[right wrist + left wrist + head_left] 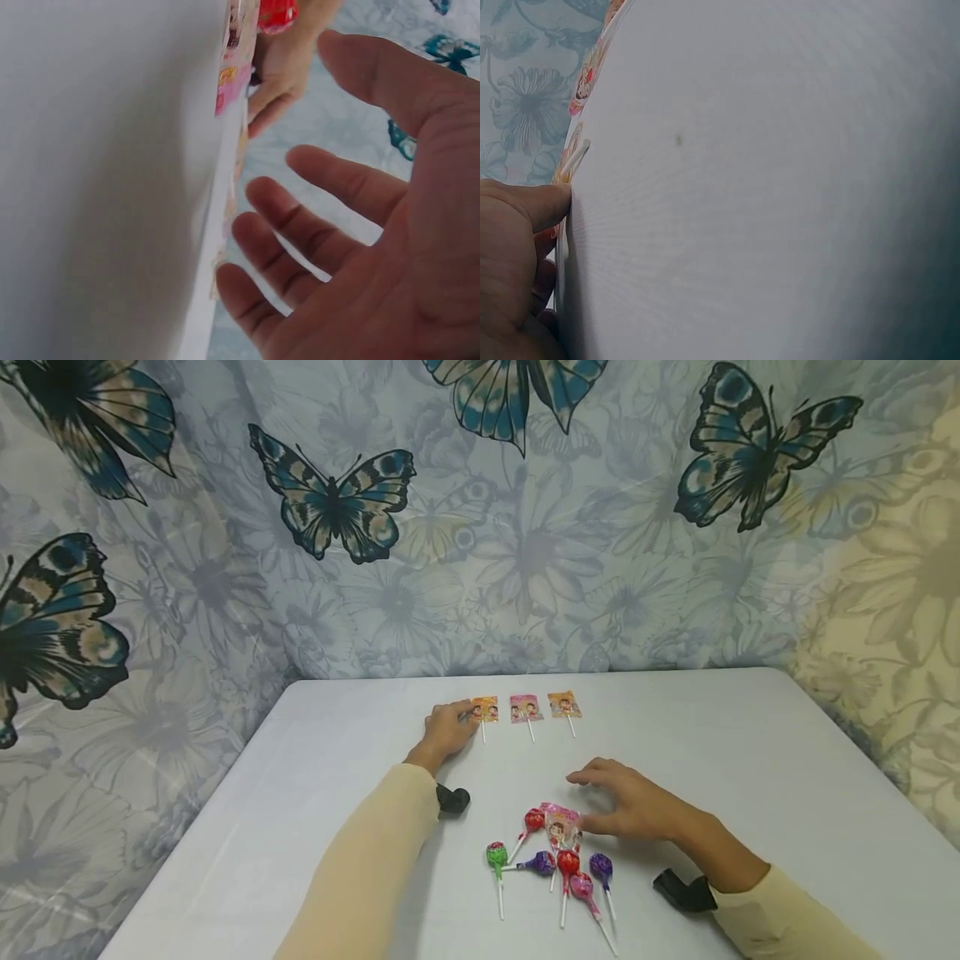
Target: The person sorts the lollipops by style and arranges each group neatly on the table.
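Note:
My left hand [447, 729] is at the far side of the table, its thumb and fingers at the left edge of a flat lollipop in an orange wrapper [486, 707]. In the left wrist view the thumb [544, 204] meets that wrapper's edge; the fingertips are partly hidden. Beside it lie a pink-wrapped flat lollipop [525, 708] and another orange-wrapped one [564, 703], sticks toward me. My right hand [637, 802] hovers with spread fingers, holding nothing, just right of a pink-wrapped flat lollipop [562, 827] in the nearer group.
Around that nearer lollipop lie several round ones: red [534, 820], green [497, 855], purple [542, 862], another red [567, 863], pink [582, 886] and another purple [601, 867]. The white table [315, 777] meets a butterfly-patterned cloth [540, 568] behind.

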`<state>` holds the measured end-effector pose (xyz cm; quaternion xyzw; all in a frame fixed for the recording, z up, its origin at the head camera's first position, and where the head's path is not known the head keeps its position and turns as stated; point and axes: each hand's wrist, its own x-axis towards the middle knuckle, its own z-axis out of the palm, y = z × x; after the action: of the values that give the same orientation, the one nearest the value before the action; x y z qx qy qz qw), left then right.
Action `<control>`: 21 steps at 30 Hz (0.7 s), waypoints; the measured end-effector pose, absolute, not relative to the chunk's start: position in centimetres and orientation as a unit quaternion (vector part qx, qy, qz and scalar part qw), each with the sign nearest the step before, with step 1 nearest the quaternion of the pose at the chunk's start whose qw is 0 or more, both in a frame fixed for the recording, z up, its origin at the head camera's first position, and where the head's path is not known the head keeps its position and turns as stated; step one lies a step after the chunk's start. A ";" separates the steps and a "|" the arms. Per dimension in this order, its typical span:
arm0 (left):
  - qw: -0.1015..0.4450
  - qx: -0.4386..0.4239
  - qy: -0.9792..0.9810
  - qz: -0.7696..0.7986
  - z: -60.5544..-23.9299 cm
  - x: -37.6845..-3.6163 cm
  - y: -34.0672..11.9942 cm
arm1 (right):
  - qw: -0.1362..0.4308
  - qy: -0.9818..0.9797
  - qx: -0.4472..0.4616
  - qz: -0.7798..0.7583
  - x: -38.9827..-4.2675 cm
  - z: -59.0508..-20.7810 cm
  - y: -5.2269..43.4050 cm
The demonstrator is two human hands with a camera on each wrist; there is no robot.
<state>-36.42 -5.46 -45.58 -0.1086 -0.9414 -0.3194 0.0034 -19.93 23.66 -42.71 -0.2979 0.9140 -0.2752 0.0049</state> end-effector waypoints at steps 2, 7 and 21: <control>0.001 -0.109 -0.941 -0.321 -45.6 -36.4 -5.4 | 0.016 0.913 -0.299 -0.277 -19.8 -42.8 23.5; 0.003 -0.102 -0.940 -0.325 -45.6 -36.4 -5.5 | 0.030 0.917 -0.306 -0.255 -19.8 -43.1 23.1; -0.001 -0.098 -0.940 -0.326 -45.7 -36.5 -5.2 | 0.040 0.936 -0.288 -0.200 -18.7 -42.9 22.3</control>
<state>-36.49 -5.24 -45.69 -0.0985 -0.9403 -0.3257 -0.0014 -18.72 22.29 -42.92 -0.2878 0.9358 -0.1995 0.0395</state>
